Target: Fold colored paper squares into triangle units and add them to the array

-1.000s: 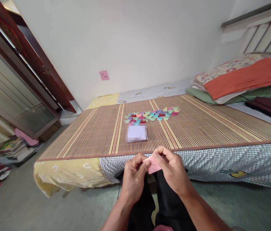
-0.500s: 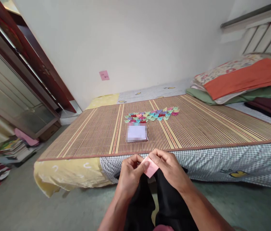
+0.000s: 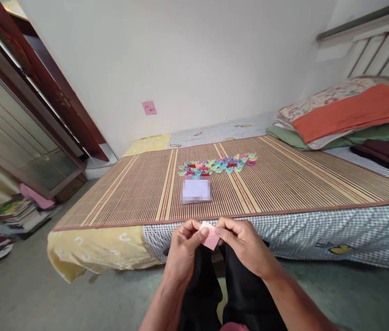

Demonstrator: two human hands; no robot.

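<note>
Above black trousers (image 3: 249, 299), pink paper (image 3: 211, 240) points one corner lapward.

No text can be read: the dark marks on 1 pink note (image 3: 149, 108) on the wall (image 3: 215, 55) are too small.

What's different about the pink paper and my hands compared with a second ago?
The pink paper has turned so that a corner points toward you, and it has shifted slightly left. Your left hand and right hand moved slightly left too. Both still hold it; nothing was let go. The colourful folded papers and the striped mat stayed put.
</note>
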